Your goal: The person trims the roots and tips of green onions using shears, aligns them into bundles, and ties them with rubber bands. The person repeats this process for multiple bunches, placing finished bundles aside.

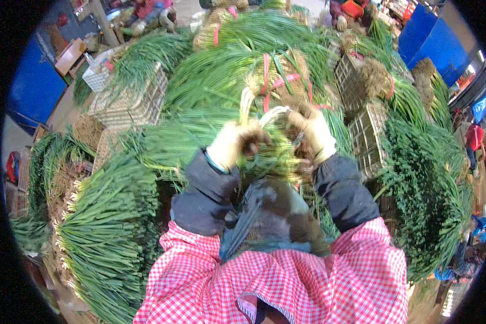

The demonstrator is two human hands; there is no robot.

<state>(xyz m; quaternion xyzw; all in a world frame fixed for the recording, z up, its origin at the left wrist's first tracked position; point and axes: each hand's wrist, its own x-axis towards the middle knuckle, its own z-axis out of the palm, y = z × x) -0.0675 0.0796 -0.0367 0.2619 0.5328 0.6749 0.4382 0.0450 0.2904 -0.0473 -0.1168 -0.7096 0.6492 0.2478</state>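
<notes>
My left hand, in a white glove with dark, soiled fingers, is closed around a few scallions whose white stems stick up past the thumb. One more white stem slants from it towards my right hand, gloved the same way. The fingertips of the right hand pinch the root end of that stem. Both hands are slightly blurred. Below and between them are loose scallions, partly hidden. A large bundle of scallions with brown roots, tied with pink bands, lies just beyond.
Scallions are heaped at my left, with another leafy pile at my right. Plastic crates stand left, and another crate stands right. A white basket sits farther left. Other people are at the far side.
</notes>
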